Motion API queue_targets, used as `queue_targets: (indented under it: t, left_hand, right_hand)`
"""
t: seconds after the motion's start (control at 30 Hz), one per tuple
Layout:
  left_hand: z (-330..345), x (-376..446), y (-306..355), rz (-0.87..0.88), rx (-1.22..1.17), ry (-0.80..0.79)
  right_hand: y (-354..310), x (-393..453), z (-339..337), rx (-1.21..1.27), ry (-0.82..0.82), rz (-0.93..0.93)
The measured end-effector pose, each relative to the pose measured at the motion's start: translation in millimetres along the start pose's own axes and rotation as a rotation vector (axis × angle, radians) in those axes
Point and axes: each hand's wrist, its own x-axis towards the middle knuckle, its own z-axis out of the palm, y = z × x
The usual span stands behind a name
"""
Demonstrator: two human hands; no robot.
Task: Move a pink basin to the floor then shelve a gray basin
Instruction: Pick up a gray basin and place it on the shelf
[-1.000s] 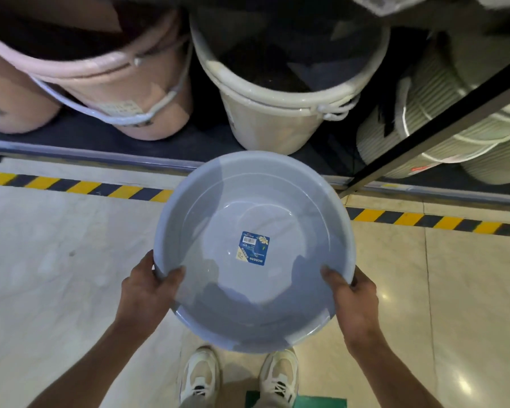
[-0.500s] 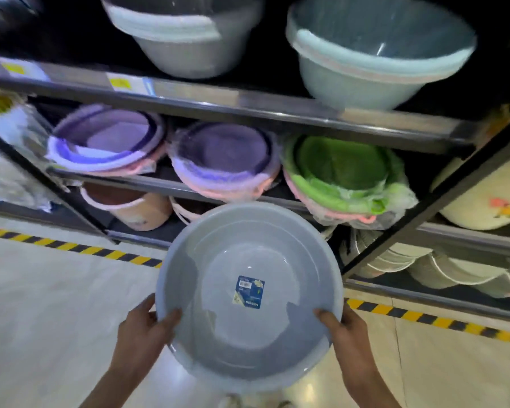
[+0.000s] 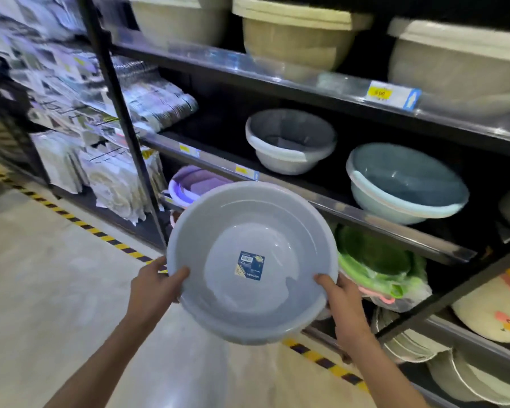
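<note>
Clearly both hands are gripping the gray basin (image 3: 252, 262) by its rim, the left hand (image 3: 153, 290) clasping the near-left edge with the thumb hooking inside, the right hand (image 3: 343, 300) doing the same on the near-right edge. The basin is hanging in the air between them, tilting its open mouth toward the person, just in front of the shelf edge (image 3: 321, 206) above the hands.

As a judgement, the main risk is lying in the fit: the basin is looking wide against the gap between the shelves, so its far rim could be catching on that metal edge and twisting out of the thumbs. Smooth, glossy plastic is offering little friction, and only the rim is being held. Up and beyond the right hand, a gray-white basin (image 3: 290, 141) and a pale blue basin (image 3: 407, 184) are sitting on that shelf, apart from each other; pushing in carelessly could be knocking one sideways. The open stretch of shelf to the left of them is looking safer.

The basin is round, shallow, thin-walled, with a rolled lip and a blue label (image 3: 249, 265) stuck at the flat bottom. Beside the right hand, green basins (image 3: 374, 260) are lying wrapped in crinkly clear film.
</note>
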Motion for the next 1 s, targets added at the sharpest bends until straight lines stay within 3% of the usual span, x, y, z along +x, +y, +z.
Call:
queue_targets:
  t: [0.2, 0.57, 1.0]
  left_hand:
    - [-45, 18, 25, 0.052, -0.065, 0.085]
    - [-109, 71, 32, 0.113, -0.114, 0.143]
    - [-118, 172, 33, 0.109, -0.233, 0.049]
  right_hand:
    - [-47, 2, 45, 0.124, -0.087, -0.056]
    - [-72, 22, 120, 0.088, -0.102, -0.097]
    - [-85, 96, 168, 0.196, -0.232, -0.019]
